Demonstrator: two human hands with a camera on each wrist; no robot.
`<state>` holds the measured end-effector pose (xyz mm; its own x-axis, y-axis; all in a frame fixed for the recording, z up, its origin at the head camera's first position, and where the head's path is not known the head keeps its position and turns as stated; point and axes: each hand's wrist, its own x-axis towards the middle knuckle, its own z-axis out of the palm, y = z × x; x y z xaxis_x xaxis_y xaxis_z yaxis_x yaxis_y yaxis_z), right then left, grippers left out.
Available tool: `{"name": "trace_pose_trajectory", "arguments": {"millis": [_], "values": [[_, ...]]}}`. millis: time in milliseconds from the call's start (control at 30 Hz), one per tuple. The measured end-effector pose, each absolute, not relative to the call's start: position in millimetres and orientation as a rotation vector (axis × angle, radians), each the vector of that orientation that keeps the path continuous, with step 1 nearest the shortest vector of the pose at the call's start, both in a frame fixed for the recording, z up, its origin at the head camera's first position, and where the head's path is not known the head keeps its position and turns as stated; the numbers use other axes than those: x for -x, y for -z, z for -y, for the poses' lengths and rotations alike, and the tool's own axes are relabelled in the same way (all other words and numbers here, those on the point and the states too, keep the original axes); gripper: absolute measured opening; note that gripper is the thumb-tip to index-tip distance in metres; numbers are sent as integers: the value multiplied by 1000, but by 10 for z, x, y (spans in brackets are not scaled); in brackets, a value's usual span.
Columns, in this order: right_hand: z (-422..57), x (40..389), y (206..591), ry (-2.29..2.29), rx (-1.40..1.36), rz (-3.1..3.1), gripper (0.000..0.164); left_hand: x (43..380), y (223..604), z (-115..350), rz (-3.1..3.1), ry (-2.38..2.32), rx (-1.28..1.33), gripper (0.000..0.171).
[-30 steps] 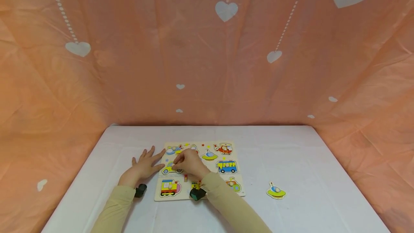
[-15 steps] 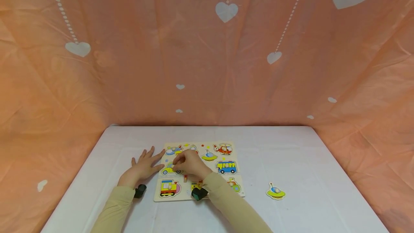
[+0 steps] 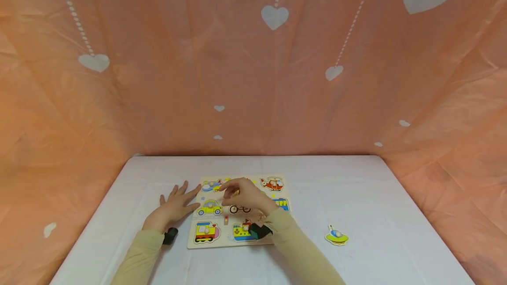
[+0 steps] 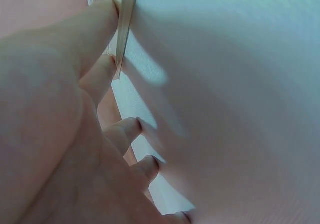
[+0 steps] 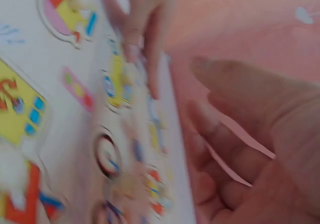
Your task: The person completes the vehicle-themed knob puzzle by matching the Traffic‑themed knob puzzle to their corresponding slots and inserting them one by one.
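A wooden peg puzzle board (image 3: 225, 243) lies on the table, its slots filled with vehicle pieces. My left hand (image 3: 171, 210) spreads its fingers at the board's left side. In the left wrist view, thumb and index finger touch the board's edge (image 4: 124, 34), while the other fingertips reach down to the tablecloth. Just right of the yellow car piece (image 3: 210, 207), my right hand (image 3: 247, 197) hovers over the board. The right wrist view shows its thumb (image 5: 225, 74) and fingers apart with nothing between them. The car piece sits in its slot. Behind the right hand, part of the board is hidden.
A loose flying saucer piece (image 3: 336, 235) with a knob lies on the white table (image 3: 376, 197) right of the board. Train (image 3: 206, 233), ship (image 3: 240, 232) and helicopter (image 3: 273, 184) pieces sit on the board. A pink curtain (image 3: 237, 78) with hearts hangs behind.
My right hand has let go of the car piece's knob and moved up and to the right, uncovering the car and a bicycle picture. The left hand stays in place.
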<state>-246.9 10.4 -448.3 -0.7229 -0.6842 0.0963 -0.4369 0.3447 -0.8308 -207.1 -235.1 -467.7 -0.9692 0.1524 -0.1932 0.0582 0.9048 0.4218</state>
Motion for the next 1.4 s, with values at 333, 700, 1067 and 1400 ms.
{"name": "trace_pose_trajectory", "arguments": {"millis": [333,700,1067,1400], "values": [[-554,2489,4367,1281,1035,-2315,36,2084,4683,2383,-2846,-643,-164,67],[-1146,2499,4359,1275,951,-2383,39,2066,4693,2395,-2854,-649,-166,67],[-1785,2148,4272,1326,742,-2459,34,2052,4694,2368,-2848,-647,-176,65],[-2290,2114,4594,1326,650,-2470,34,2053,4712,2371,-2840,-628,-166,67]]}}
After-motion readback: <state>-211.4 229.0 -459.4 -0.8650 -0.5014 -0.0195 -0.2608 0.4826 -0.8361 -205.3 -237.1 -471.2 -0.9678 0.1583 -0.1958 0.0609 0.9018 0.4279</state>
